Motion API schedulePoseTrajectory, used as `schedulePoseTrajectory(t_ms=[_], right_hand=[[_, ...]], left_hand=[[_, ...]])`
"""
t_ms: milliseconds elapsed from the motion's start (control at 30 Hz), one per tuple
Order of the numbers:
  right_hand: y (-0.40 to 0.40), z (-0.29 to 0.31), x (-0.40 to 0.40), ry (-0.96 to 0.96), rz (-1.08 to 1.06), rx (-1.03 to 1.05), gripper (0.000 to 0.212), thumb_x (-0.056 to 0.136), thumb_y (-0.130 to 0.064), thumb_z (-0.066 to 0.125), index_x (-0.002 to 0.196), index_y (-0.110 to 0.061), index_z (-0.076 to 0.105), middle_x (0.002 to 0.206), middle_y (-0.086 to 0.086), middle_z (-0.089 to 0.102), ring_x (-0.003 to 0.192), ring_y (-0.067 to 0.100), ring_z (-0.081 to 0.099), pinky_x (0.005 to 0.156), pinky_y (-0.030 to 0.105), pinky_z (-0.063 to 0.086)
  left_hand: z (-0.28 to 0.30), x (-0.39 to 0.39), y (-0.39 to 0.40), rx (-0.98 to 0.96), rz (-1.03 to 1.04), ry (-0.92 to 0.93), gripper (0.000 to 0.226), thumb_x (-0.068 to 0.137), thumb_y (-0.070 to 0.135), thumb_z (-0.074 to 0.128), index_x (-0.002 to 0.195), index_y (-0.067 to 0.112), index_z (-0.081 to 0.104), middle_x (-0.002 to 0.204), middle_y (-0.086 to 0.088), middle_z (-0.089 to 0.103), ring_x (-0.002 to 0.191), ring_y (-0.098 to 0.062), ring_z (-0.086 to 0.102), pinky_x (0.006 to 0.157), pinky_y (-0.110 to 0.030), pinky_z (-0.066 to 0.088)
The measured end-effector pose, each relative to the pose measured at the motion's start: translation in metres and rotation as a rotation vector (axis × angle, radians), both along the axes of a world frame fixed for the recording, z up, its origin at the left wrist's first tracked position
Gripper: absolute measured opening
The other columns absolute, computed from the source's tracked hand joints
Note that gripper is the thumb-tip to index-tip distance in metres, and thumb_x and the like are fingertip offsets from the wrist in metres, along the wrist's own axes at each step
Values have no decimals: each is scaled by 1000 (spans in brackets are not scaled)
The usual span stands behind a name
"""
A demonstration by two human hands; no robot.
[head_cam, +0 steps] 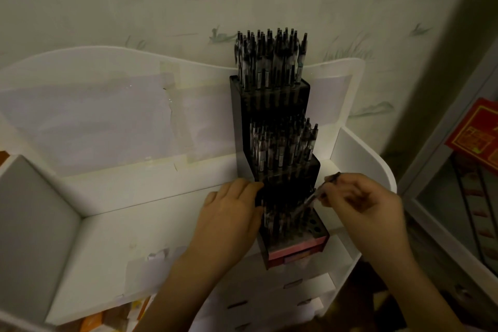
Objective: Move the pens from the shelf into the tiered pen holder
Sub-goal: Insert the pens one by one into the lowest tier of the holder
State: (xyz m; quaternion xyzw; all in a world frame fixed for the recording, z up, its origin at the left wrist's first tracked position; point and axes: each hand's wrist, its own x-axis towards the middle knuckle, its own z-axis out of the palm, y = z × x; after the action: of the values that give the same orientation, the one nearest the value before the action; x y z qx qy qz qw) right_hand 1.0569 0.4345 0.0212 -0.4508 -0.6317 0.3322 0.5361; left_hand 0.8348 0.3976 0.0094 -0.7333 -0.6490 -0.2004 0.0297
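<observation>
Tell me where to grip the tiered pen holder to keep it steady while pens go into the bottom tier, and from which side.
Grip the tiered pen holder on its bare left wall at the lowest step, coming from the left, as the left hand does now. That wall is flat and free of pens, and it leaves the open holes on the right clear for the right hand with its pen.

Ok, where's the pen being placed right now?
In the head view, the pen is pinched in the right hand, tilted over the lowest tier of the pen holder, right of centre.

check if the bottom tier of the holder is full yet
Not full: the bottom tier shows empty holes at its right; the right hand holds a pen above them.
</observation>
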Motion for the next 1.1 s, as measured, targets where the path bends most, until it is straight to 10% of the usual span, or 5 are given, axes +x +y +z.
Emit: schedulePoseTrajectory(t_ms=[400,1100], right_hand=[[19,-39,-8,-357,-30,113,12,86,-19,69,98,-17,71,81,-32,58,82,-19,59,70,-5,40],[33,-86,-10,-696,-47,195,31,80,-27,77,108,-18,69,98,1,68,90,21,60,81,30,46]], left_hand=[[-6,0,-2,-4,77,62,59,90,38,57,144,26,38,142,4,46,126,-18,47,100,-32,41],[-12,9,-7,-17,130,46,57,85,38,63,137,29,42,131,6,56,114,-17,57,91,-33,47]])
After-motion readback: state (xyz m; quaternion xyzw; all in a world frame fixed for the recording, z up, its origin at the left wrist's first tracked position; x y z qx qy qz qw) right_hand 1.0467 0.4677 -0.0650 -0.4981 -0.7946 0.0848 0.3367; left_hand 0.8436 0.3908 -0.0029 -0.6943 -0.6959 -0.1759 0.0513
